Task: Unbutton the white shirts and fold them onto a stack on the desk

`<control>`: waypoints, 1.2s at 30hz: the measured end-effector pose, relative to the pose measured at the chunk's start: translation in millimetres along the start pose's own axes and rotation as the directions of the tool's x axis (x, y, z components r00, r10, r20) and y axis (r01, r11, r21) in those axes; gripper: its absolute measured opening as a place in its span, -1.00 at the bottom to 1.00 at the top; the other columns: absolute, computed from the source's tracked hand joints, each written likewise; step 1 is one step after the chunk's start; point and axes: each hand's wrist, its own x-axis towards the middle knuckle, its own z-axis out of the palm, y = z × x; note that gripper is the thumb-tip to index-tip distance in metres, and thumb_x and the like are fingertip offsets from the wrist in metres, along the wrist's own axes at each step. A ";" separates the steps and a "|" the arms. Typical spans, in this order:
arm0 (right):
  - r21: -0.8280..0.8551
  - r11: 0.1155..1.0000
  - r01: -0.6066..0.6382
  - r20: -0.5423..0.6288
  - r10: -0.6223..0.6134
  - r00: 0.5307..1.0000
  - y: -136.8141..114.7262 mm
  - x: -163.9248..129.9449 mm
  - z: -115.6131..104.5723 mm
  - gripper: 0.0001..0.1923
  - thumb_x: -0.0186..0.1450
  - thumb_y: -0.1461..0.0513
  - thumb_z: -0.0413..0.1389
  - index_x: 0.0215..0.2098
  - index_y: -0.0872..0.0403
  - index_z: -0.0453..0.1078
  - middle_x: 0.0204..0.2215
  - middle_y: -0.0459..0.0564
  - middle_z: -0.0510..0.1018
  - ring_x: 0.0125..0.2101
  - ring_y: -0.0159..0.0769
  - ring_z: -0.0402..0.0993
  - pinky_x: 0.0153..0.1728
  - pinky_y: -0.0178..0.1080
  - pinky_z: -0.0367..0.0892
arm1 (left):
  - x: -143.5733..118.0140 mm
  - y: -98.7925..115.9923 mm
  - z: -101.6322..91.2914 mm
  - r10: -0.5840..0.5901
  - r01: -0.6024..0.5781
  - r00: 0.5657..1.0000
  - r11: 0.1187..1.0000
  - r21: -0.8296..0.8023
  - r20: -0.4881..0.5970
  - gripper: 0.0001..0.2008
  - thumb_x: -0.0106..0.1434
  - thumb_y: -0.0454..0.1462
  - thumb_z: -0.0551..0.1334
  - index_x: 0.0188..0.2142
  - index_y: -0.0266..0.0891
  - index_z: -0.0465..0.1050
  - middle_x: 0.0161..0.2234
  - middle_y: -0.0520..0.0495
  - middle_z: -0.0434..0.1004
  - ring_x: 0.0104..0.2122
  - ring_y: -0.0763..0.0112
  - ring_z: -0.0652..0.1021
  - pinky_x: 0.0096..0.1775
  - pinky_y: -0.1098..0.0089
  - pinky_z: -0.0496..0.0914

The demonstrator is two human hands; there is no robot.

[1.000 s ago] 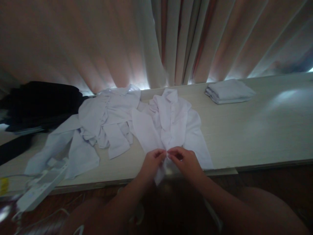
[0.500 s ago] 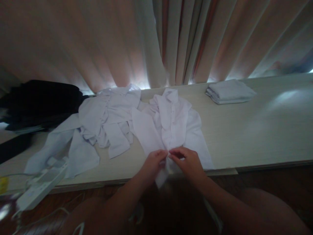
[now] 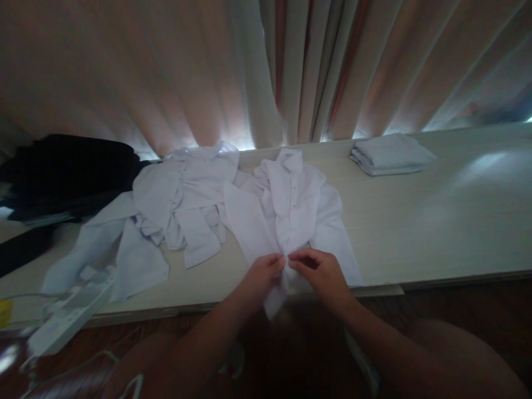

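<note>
A white button-up shirt (image 3: 291, 210) lies front-up on the pale wooden table (image 3: 436, 221), collar away from me. My left hand (image 3: 261, 276) and my right hand (image 3: 318, 271) meet at the shirt's front placket near the hem, at the table's near edge. Both pinch the fabric with fingertips almost touching. The hem hangs slightly over the edge between my hands.
A second crumpled white shirt (image 3: 166, 216) is spread to the left. A folded white garment (image 3: 388, 155) sits at the back right. Dark clothing (image 3: 66, 177) is piled at far left. A white power strip (image 3: 66, 316) with cables lies at the front left. Curtains (image 3: 266, 66) hang behind.
My hands stay pinched on the placket at nearly the same spot, shifted very slightly upward. The shirt's lower front is a little more bunched.
</note>
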 end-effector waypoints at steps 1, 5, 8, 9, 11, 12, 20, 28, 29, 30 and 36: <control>0.010 1.000 -0.002 0.010 0.001 1.000 0.1 0.4 -0.4 -0.85 0.18 0.20 0.26 -0.28 0.04 0.59 -0.33 -0.02 0.68 -0.30 -0.22 0.59 -0.21 -0.19 0.44 | 0.7 -0.8 -0.5 0.000 0.000 1.000 1.000 -0.004 0.012 -0.64 0.10 -0.05 0.40 -0.33 -0.33 0.51 -0.45 -0.02 0.42 -0.47 0.49 0.40 -0.41 0.47 0.24; 0.000 1.000 -0.004 0.048 0.003 0.999 -1.3 1.4 -3.5 -0.85 0.17 0.20 0.25 -0.29 0.05 0.59 -0.33 -0.02 0.68 -0.30 -0.22 0.59 -0.21 -0.19 0.43 | 3.2 -2.6 -3.1 -0.006 0.005 0.999 1.000 0.015 0.035 -0.64 0.09 -0.04 0.40 -0.36 -0.32 0.51 -0.47 -0.02 0.42 -0.49 0.51 0.39 -0.43 0.48 0.22; -0.067 0.998 0.009 0.081 -0.003 0.997 -2.7 2.9 -6.3 -0.87 0.18 0.23 0.24 -0.29 0.05 0.59 -0.33 -0.03 0.67 -0.30 -0.22 0.58 -0.21 -0.19 0.42 | 3.1 -2.7 -4.3 -0.026 0.026 0.999 1.000 0.009 0.039 -0.66 0.07 -0.07 0.42 -0.36 -0.33 0.54 -0.46 -0.01 0.42 -0.48 0.50 0.40 -0.42 0.48 0.24; -0.095 0.995 0.015 0.091 -0.006 0.996 -2.9 3.5 -6.9 -0.87 0.18 0.24 0.23 -0.29 0.05 0.59 -0.33 -0.02 0.67 -0.30 -0.23 0.58 -0.21 -0.19 0.42 | 2.9 -2.7 -4.4 -0.033 0.033 0.999 0.999 0.003 0.030 -0.66 0.06 -0.08 0.43 -0.36 -0.33 0.55 -0.46 -0.01 0.43 -0.48 0.50 0.41 -0.42 0.48 0.25; -0.148 0.989 0.024 0.104 -0.009 0.995 -2.7 4.7 -7.5 -0.86 0.19 0.27 0.21 -0.28 0.06 0.59 -0.34 -0.02 0.67 -0.30 -0.23 0.58 -0.22 -0.20 0.42 | 2.5 -3.0 -4.4 -0.045 0.045 0.999 0.999 0.002 -0.009 -0.67 0.03 -0.09 0.45 -0.37 -0.33 0.56 -0.47 -0.01 0.43 -0.48 0.50 0.42 -0.41 0.47 0.27; -0.168 0.985 0.027 0.106 -0.009 0.994 -2.3 5.1 -7.4 -0.86 0.20 0.28 0.21 -0.28 0.06 0.59 -0.34 -0.02 0.67 -0.31 -0.24 0.58 -0.23 -0.21 0.41 | 2.5 -3.2 -4.4 -0.043 0.044 0.999 0.999 0.012 -0.029 -0.68 0.03 -0.09 0.45 -0.38 -0.33 0.57 -0.48 -0.01 0.44 -0.48 0.49 0.42 -0.40 0.46 0.28; -0.257 0.965 0.053 0.083 -0.032 0.996 -0.3 5.7 -4.9 -0.89 0.19 0.30 0.21 -0.31 0.06 0.58 -0.37 -0.03 0.66 -0.35 -0.27 0.55 -0.27 -0.25 0.39 | -2.5 4.0 1.5 0.123 -0.056 0.973 0.947 0.318 -0.196 -0.75 0.07 -0.14 0.36 -0.39 -0.31 0.65 -0.43 -0.09 0.58 -0.39 0.33 0.50 -0.31 0.35 0.38; -0.247 0.968 0.040 0.062 -0.026 0.998 -4.1 7.3 -6.5 -0.90 0.18 0.28 0.21 -0.33 0.05 0.57 -0.41 -0.03 0.65 -0.39 -0.26 0.55 -0.33 -0.25 0.39 | -10.8 12.2 6.0 0.190 -0.132 0.976 0.904 0.406 -0.107 -0.75 0.09 -0.16 0.38 -0.32 -0.30 0.68 -0.39 -0.13 0.63 -0.39 0.30 0.51 -0.30 0.35 0.35; -0.242 0.969 0.040 0.062 -0.026 0.998 -4.2 7.3 -6.2 -0.90 0.18 0.27 0.21 -0.33 0.05 0.57 -0.41 -0.03 0.65 -0.39 -0.26 0.55 -0.33 -0.25 0.39 | -11.2 13.0 5.8 0.209 -0.146 0.972 0.893 0.425 -0.104 -0.77 0.09 -0.17 0.38 -0.33 -0.29 0.68 -0.40 -0.12 0.63 -0.40 0.31 0.51 -0.30 0.35 0.35; -0.238 0.970 0.039 0.064 -0.024 0.998 -4.2 7.3 -5.9 -0.90 0.18 0.27 0.21 -0.33 0.05 0.58 -0.41 -0.03 0.65 -0.39 -0.26 0.54 -0.34 -0.25 0.39 | -11.5 13.6 5.6 0.226 -0.158 0.969 0.884 0.439 -0.105 -0.79 0.09 -0.18 0.38 -0.35 -0.28 0.68 -0.42 -0.10 0.62 -0.41 0.32 0.51 -0.29 0.35 0.34; -0.229 0.973 0.027 0.082 -0.008 0.997 -3.6 7.7 -4.5 -0.90 0.20 0.24 0.21 -0.33 0.06 0.56 -0.42 -0.03 0.64 -0.40 -0.27 0.53 -0.35 -0.26 0.37 | -10.4 8.5 3.0 0.143 -0.088 0.981 0.929 0.358 -0.128 -0.77 0.11 -0.17 0.37 -0.33 -0.29 0.67 -0.49 -0.05 0.57 -0.48 0.41 0.45 -0.35 0.39 0.29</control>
